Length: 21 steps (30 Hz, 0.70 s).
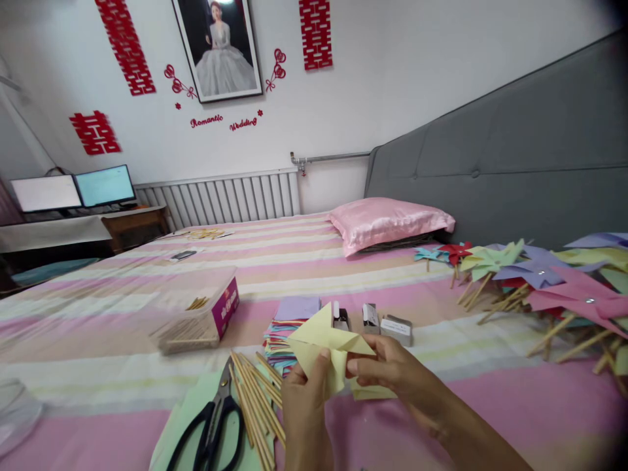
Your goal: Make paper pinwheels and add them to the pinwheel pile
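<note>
Is pinching the pale yellow, pointed piece of folded paper (316,327) at its middle with the left hand (305,400), and is holding its three o'clock corner in narrowed fingers of the right hand (392,369). Is presenting its widest span from nine to three o'clock, with the middle nearer to the left thumb.

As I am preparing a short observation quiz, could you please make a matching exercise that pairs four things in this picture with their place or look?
Things:
1. Folded yellow paper
2. Scissors
3. Pillow
4. Pinwheels

Places or looks:
A. Grouped at the picture's right side
B. Beside the thin sticks
C. Held by the left hand and right hand
D. Shiny pink all over

Pairs: 1-C, 2-B, 3-D, 4-A
</note>
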Available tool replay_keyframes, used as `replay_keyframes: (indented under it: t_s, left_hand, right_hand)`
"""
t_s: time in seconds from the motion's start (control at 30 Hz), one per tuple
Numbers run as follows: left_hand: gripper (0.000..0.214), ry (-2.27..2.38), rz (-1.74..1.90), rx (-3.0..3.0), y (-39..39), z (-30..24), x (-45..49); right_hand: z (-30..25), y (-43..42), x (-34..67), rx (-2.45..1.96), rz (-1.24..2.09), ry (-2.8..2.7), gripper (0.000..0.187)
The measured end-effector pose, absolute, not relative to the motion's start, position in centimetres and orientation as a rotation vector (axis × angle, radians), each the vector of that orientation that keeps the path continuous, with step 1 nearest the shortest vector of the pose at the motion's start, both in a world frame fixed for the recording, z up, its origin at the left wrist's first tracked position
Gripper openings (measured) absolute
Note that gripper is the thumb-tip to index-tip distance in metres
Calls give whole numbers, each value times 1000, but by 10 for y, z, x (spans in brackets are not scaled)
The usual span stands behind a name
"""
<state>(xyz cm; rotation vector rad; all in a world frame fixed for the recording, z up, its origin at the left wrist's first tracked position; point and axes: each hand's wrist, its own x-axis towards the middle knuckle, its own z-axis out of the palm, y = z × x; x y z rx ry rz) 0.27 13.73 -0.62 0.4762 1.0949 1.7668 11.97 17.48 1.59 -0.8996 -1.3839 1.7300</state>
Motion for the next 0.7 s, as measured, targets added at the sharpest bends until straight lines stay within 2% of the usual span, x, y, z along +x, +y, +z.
replay_keyframes:
  t_s: [0.13,0.3,0.47,0.7]
  left_hand:
    - [31,1062,1755,489,137,-6,5]
    - [24,1046,1727,548,139,-10,6]
    - [29,1080,1678,496,147,-22,4]
    - [27,984,1589,560,144,-19,5]
  right_hand:
    - [3,178,113,-888,1766,-1285,30]
    - [-5,183,111,-921,1742,-1198,27]
    - [-4,183,110,-959,1670,-1190,28]
    - [-6,187,116,-964,1676,-1196,19]
